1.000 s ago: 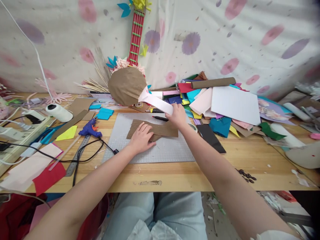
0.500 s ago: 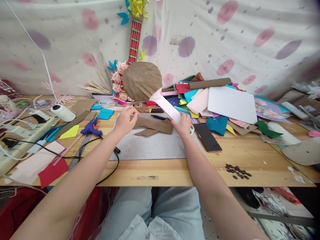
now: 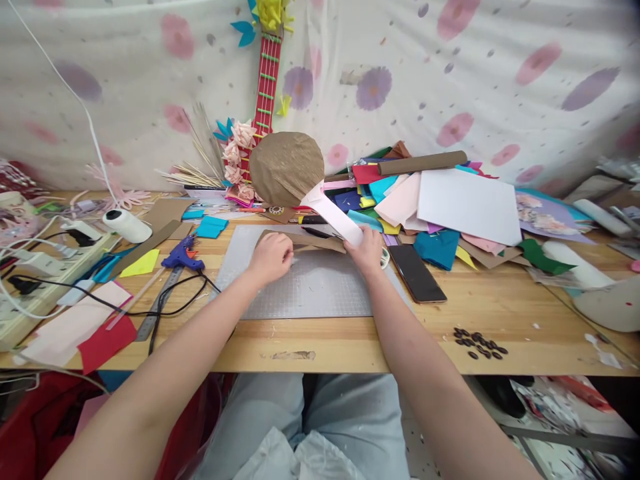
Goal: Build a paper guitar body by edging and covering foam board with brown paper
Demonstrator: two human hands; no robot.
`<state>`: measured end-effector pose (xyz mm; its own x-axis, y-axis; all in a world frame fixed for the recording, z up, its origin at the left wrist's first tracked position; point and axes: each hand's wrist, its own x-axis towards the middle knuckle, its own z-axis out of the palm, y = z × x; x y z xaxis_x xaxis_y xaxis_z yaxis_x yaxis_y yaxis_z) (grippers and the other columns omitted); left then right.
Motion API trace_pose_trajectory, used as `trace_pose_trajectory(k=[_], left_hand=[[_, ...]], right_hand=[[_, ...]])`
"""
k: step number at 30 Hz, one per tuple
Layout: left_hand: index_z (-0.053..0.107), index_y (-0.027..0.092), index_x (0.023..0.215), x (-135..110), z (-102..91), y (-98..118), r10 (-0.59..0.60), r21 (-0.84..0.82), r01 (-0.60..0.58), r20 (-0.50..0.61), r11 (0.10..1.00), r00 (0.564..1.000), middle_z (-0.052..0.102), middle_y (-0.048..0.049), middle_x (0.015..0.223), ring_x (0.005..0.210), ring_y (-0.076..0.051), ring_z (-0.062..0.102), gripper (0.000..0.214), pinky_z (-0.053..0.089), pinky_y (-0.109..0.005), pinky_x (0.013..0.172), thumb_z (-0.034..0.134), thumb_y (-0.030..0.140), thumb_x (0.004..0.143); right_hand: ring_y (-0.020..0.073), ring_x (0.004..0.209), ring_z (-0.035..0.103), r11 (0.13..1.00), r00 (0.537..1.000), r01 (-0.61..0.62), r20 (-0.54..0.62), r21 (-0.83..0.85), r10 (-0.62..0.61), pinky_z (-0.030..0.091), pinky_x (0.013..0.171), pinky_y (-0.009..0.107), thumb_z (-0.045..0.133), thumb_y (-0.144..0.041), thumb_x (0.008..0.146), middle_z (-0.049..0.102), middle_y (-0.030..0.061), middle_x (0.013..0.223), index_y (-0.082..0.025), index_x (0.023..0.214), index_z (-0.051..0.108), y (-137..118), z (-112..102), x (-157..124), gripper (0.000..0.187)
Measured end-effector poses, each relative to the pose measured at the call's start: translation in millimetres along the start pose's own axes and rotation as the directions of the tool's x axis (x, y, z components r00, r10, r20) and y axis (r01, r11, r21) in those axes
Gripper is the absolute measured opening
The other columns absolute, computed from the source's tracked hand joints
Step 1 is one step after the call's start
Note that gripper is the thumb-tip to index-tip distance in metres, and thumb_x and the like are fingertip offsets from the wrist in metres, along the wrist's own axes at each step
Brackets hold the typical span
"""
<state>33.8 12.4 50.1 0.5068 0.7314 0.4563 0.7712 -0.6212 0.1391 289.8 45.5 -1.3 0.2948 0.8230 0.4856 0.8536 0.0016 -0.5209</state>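
Note:
My right hand point(image 3: 367, 250) grips the flat white handle point(image 3: 340, 218) of a paddle-shaped craft piece. Its round head point(image 3: 287, 169) is covered in wrinkled brown paper and tilts up to the left, above the table. My left hand point(image 3: 274, 257) is closed, fingers curled together, over the grey cutting mat point(image 3: 320, 293); anything pinched in it is hidden. Just behind those fingers is a brown paper strip point(image 3: 317, 242) on the mat, its right end near my right hand. Scissors handles point(image 3: 385, 258) peek out beside my right hand.
A blue glue gun point(image 3: 183, 255) with a black cord and a metal ruler point(image 3: 159, 305) lie left. To the right are a phone point(image 3: 417, 273), dark oval beads point(image 3: 479, 343) and piled coloured paper point(image 3: 400, 200). A flowered red instrument-like craft point(image 3: 267, 83) stands behind.
My left hand has moved right and down over the mat, and the brown paper has shifted back. My right hand keeps hold of the craft piece, its round head slightly lower.

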Motion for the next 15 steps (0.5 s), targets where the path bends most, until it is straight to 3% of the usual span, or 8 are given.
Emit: trace_pose_trajectory(k=[3, 5, 7, 10, 12, 15], left_hand=[[0.052, 0.019, 0.07, 9, -30.9, -14, -0.158, -0.191, 0.14, -0.081, 0.972, 0.984, 0.061, -0.0033, 0.081, 0.081, -0.018, 0.056, 0.006, 0.048, -0.034, 0.078, 0.047, 0.017, 0.073], [0.049, 0.019, 0.069, 12, -51.8, -24, -0.364, -0.353, 0.288, -0.168, 0.89, 0.916, 0.057, -0.0002, 0.073, 0.074, -0.015, 0.055, 0.004, 0.049, -0.031, 0.073, 0.047, 0.016, 0.071], [0.047, 0.019, 0.07, 11, -70.9, -34, -0.568, -0.531, 0.411, -0.169, 0.741, 0.805, 0.054, 0.002, 0.07, 0.067, -0.011, 0.054, 0.006, 0.05, -0.029, 0.069, 0.046, 0.012, 0.071], [0.048, 0.018, 0.082, -2, -95.8, -59, -0.754, -0.704, 0.528, -0.016, 0.475, 0.657, 0.054, 0.004, 0.072, 0.057, -0.008, 0.053, 0.014, 0.053, -0.03, 0.062, 0.046, 0.008, 0.072], [0.049, 0.017, 0.084, -21, -109.8, -85, -0.838, -0.68, 0.595, -0.054, 0.429, 0.542, 0.052, 0.0052, 0.068, 0.053, -0.006, 0.051, 0.016, 0.053, -0.031, 0.061, 0.046, 0.007, 0.072], [0.045, 0.018, 0.083, -64, -127.5, -132, -0.938, -0.598, 0.723, -0.196, 0.346, 0.287, 0.048, 0.0062, 0.065, 0.052, -0.006, 0.051, 0.02, 0.053, -0.031, 0.058, 0.045, 0.005, 0.068]], right_hand=[[0.0287, 0.098, 0.047, 1.0, 1.0, -0.018, 0.018, -0.007, 0.018, 0.036, 0.087, 0.041, 0.061, -0.034, 0.067, 0.052, 0.0131, 0.101, -0.014, 0.109, 0.053, 1, 0, 0, 0.048], [0.0285, 0.098, 0.046, 1.0, 0.999, -0.029, 0.027, -0.01, 0.029, 0.036, 0.087, 0.04, 0.061, -0.035, 0.067, 0.052, 0.0135, 0.101, -0.013, 0.11, 0.053, 0, 0, 0, 0.049], [0.0285, 0.098, 0.046, 0.999, 0.999, -0.035, 0.031, -0.005, 0.035, 0.036, 0.087, 0.04, 0.062, -0.034, 0.067, 0.052, 0.0137, 0.102, -0.013, 0.11, 0.053, -1, 0, -1, 0.049], [0.0284, 0.099, 0.046, 1.0, 0.999, -0.026, 0.038, 0.0, 0.026, 0.036, 0.087, 0.041, 0.062, -0.033, 0.067, 0.052, 0.0134, 0.102, -0.014, 0.108, 0.052, -2, 1, -2, 0.047], [0.0287, 0.099, 0.046, 1.0, 1.0, -0.007, 0.028, 0.003, 0.006, 0.036, 0.087, 0.042, 0.061, -0.033, 0.067, 0.052, 0.013, 0.101, -0.014, 0.107, 0.052, -2, 2, -3, 0.045], [0.0295, 0.1, 0.046, 0.999, 0.999, 0.029, 0.019, 0.018, -0.029, 0.037, 0.087, 0.043, 0.06, -0.032, 0.066, 0.052, 0.0127, 0.102, -0.016, 0.105, 0.052, -3, 4, -4, 0.043]])
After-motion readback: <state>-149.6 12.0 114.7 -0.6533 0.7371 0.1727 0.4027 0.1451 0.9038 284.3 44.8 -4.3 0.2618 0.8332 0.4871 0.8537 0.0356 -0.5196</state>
